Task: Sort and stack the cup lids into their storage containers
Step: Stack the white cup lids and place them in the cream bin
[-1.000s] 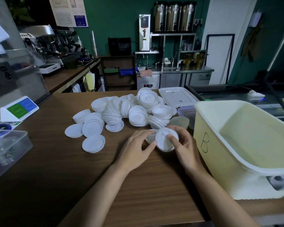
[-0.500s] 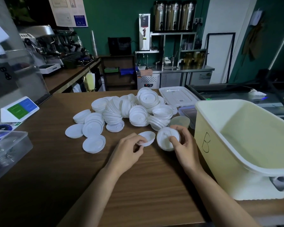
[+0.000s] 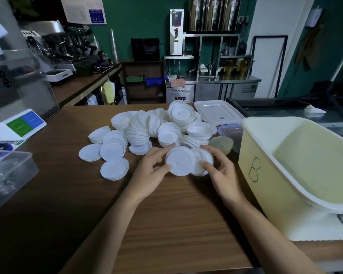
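While your left hand pinches a white lid by its rim, forefinger on the far edge and thumb on the near edge, your right hand grips a second lid in much the same way, with the thumb laid across its face and the forefinger hooked over the top. The rest of your left fingers fold in loosely behind the lid. You hold both lids just above the wooden counter, faces tilted toward you. The left one overlaps the front of the right one, so they touch. Whether your right hand has a single lid or a thin stack I cannot tell, since the front lid covers most of it.

Just beyond your hands lies the pile of lids, some nested in short leaning stacks, some turned upside down. A few loose lids lie flat on the counter to the left of your left hand. At your right stands the pale yellow bin, a hand-drawn B on its near wall. Between the bin and the pile sits a translucent round lid, and behind that a flat clear cover. A clear plastic box sits at the counter's left edge.
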